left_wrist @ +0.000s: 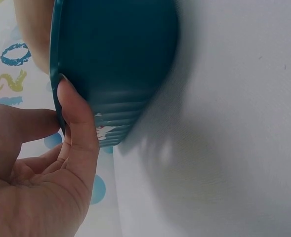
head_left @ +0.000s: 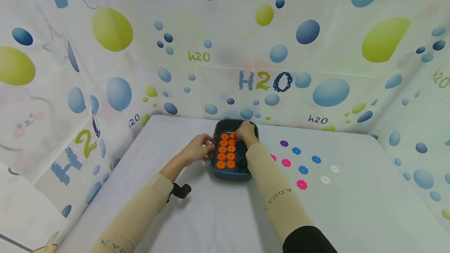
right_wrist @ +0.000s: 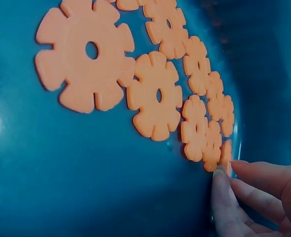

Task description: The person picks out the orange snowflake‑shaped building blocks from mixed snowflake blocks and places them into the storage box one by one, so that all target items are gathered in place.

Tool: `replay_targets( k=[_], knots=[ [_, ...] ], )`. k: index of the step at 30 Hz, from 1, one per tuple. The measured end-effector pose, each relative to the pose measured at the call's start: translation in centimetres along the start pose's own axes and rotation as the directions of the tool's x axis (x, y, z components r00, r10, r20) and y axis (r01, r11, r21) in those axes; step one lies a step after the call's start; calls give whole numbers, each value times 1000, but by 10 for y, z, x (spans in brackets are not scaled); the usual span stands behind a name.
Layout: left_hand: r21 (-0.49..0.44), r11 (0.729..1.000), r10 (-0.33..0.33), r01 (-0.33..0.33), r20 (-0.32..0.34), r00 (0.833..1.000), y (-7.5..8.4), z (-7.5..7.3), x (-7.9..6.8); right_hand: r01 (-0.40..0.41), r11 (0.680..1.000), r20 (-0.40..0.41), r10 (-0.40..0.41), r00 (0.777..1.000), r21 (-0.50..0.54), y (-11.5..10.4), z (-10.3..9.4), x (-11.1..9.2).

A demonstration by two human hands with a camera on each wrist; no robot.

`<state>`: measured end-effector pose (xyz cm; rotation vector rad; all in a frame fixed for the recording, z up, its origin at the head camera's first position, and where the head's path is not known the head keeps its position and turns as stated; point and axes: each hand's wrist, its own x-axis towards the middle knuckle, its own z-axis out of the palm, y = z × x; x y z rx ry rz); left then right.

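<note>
A dark blue plastic basin (head_left: 230, 176) sits on the white table. Inside it, orange flower-shaped slotted discs (head_left: 222, 156) lie flat in two columns. My left hand (head_left: 197, 149) pinches the basin's left rim between thumb and fingers; the left wrist view shows the ribbed outer wall (left_wrist: 120, 106) beside them. My right hand (head_left: 247, 131) reaches into the far end of the basin. Its thumb and index finger pinch the last orange disc (right_wrist: 227, 150) of the row, right beside its neighbour. The right forearm hides part of the basin's right side.
To the right of the basin, loose flower discs lie scattered on the table: a purple one (head_left: 284, 143), several blue ones (head_left: 303, 170), pink ones (head_left: 301, 184) and white ones (head_left: 325, 180). A patterned curtain (head_left: 218, 81) hangs behind the table's back edge.
</note>
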<state>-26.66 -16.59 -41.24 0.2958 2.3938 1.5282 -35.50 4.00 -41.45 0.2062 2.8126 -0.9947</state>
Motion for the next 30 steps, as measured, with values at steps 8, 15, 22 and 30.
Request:
replay_targets(
  k=[8, 15, 22, 30],
  knots=[
    [-4, 1000, 1, -1, 12, 1000, 1, -3, 1, 113, 984, 80, -103, 991, -137, -10, -21, -5],
    [46, 999, -6, 5, 21, 1000, 5, -6, 4, 277, 958, 129, -267, 955, -72, -26, -68, -39],
    [328, 933, 152, -146, 8, 988, -10, -17, -10, 433, 894, 169, -413, 895, -110, -5, -105, -80],
    [674, 694, 366, -252, -29, 930, -34, -58, -56, 564, 787, -175, -610, 773, -252, 80, -150, -115]
  ],
)
